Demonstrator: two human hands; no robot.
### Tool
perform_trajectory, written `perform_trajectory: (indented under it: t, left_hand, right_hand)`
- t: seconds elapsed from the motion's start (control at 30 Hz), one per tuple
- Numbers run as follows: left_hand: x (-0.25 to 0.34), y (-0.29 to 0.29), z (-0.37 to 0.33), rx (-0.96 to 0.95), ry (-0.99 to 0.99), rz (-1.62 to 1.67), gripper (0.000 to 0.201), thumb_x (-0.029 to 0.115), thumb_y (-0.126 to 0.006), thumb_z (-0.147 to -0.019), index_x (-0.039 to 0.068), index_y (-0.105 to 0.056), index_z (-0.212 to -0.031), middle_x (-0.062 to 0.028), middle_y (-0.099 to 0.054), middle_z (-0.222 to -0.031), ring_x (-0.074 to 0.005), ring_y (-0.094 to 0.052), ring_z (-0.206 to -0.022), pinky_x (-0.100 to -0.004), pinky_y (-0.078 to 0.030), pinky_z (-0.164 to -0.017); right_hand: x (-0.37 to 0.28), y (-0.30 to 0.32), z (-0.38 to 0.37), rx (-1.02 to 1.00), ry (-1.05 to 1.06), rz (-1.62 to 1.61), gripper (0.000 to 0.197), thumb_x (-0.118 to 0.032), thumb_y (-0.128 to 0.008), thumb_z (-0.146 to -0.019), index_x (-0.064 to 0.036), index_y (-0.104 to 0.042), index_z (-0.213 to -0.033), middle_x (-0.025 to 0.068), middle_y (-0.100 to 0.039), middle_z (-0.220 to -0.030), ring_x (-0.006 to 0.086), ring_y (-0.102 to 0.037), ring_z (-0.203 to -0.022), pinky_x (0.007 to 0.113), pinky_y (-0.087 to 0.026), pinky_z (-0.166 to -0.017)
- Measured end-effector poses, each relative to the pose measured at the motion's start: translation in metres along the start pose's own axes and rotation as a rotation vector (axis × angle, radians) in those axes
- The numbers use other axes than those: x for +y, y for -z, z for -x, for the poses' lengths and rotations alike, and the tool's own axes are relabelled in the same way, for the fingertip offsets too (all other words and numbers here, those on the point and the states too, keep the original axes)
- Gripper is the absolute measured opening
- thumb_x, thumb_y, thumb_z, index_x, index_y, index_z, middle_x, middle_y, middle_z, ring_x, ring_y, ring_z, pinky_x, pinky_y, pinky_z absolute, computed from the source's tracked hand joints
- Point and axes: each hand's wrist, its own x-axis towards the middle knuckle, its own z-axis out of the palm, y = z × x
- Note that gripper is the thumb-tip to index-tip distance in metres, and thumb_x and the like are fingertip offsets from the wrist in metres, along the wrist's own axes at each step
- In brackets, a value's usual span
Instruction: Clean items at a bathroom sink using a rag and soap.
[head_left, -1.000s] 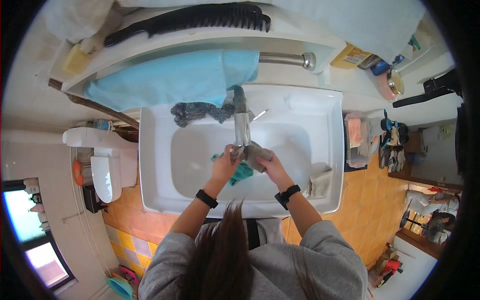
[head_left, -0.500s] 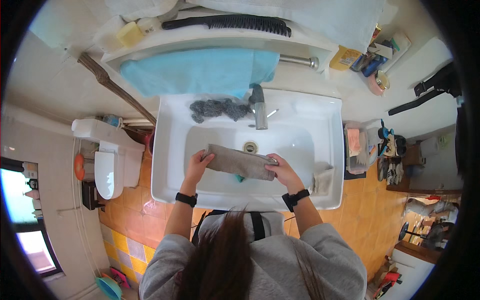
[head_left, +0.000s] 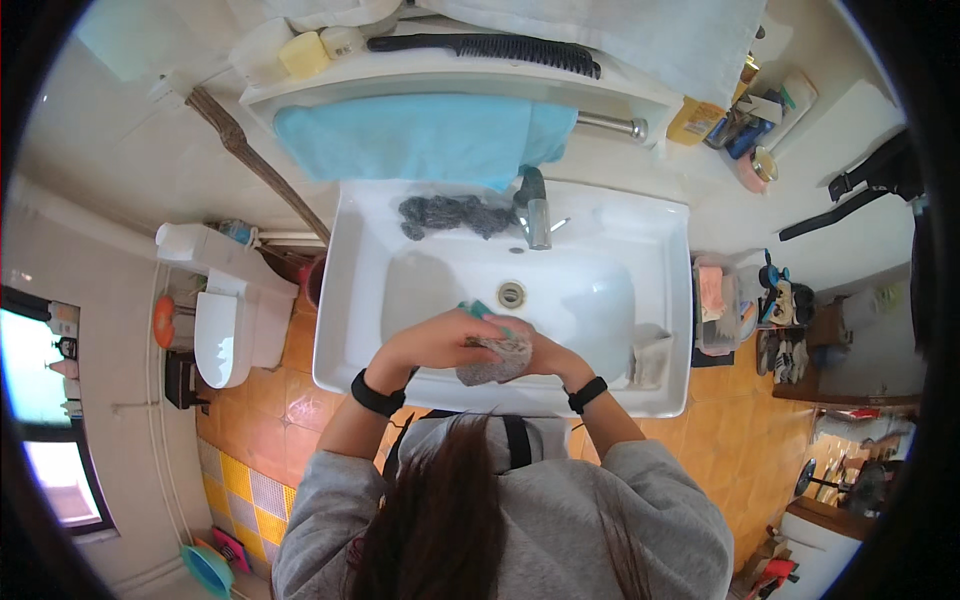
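Over the near part of the white sink [head_left: 665, 290], both hands have come together around a grey cloth [head_left: 484, 370], which is bunched up. My left hand [head_left: 435, 342] curls over it from the left, its fingers pressed in. On the other side my right hand [head_left: 548, 356] closes round the same bundle; most of its fingers are hidden. A small green thing [head_left: 476, 309] shows just beyond the hands, partly covered by them, and its kind is unclear. The drain [head_left: 511, 294] lies beyond them.
Behind the basin stands the metal faucet [head_left: 538, 222], with a dark grey mesh bundle [head_left: 455, 215] beside it. A folded pale cloth [head_left: 652, 360] lies on the sink's right side. A blue towel [head_left: 420, 135] hangs on a rail below a shelf holding a black comb [head_left: 490, 48].
The grey cloth was stretched between my two hands; now it is bunched up. My hands have moved together, toward the middle. The whole view has shifted slightly.
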Motion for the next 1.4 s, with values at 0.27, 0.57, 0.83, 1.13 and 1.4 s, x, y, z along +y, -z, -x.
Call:
perform_trajectory:
  t: [0.27, 0.57, 0.83, 1.13, 1.4]
  left_hand:
    - [-0.068, 0.001, -0.008, 0.599, 0.456, 0.701, 0.043, 0.030, -0.059, -0.082, 0.002, -0.049, -0.113, -0.0088, -0.059, -0.088, -0.0180, -0.058, -0.081, -0.0314, -0.047, -0.070]
    - [-0.114, -0.098, 0.030, 0.536, 0.448, 0.614, 0.056, 0.017, -0.063, -0.079, 0.012, -0.036, -0.128, -0.0053, -0.058, -0.089, -0.0121, -0.055, -0.081, -0.0233, -0.045, -0.070]
    - [-0.100, -0.084, 0.035, 0.491, 0.365, 0.114, 0.056, 0.005, -0.067, -0.071, 0.007, -0.046, -0.123, -0.0107, -0.060, -0.094, -0.0161, -0.061, -0.079, -0.0275, -0.049, -0.069]
    - [-0.113, -0.079, 0.041, 0.651, 0.365, -0.086, 0.042, 0.003, -0.065, -0.070, 0.003, -0.051, -0.109, -0.0146, -0.059, -0.091, -0.0248, -0.061, -0.078, -0.0340, -0.049, -0.070]
    - [-0.118, -0.058, 0.056, 0.678, 0.155, -0.451, 0.035, 0.004, -0.064, -0.071, 0.004, -0.052, -0.103, -0.0130, -0.056, -0.098, -0.0249, -0.055, -0.091, -0.0325, -0.043, -0.081]
  right_hand:
    - [-0.026, -0.013, 0.012, -0.094, -0.347, -0.614, 0.041, -0.010, -0.068, -0.074, -0.0016, -0.053, -0.112, 0.0030, -0.058, -0.105, 0.0133, -0.052, -0.099, 0.028, -0.040, -0.087]
    - [-0.002, -0.016, 0.015, 0.079, -0.404, -0.651, 0.040, -0.012, -0.064, -0.077, -0.0001, -0.051, -0.112, 0.0056, -0.057, -0.105, 0.0145, -0.053, -0.097, 0.028, -0.040, -0.086]
    - [0.002, -0.018, 0.000, 0.195, -0.445, -0.590, 0.068, -0.008, -0.073, -0.066, 0.0011, -0.035, -0.122, 0.0100, -0.054, -0.108, 0.0176, -0.053, -0.099, 0.029, -0.043, -0.083]
    - [-0.002, -0.031, -0.005, 0.310, -0.358, -0.212, 0.071, -0.009, -0.076, -0.060, -0.0037, -0.040, -0.121, 0.0107, -0.063, -0.077, 0.0167, -0.062, -0.072, 0.027, -0.048, -0.064]
    - [-0.025, -0.026, -0.017, 0.270, -0.393, 0.258, 0.048, -0.017, -0.077, -0.060, 0.0000, -0.059, -0.101, 0.0101, -0.063, -0.083, 0.0167, -0.060, -0.075, 0.028, -0.048, -0.067]
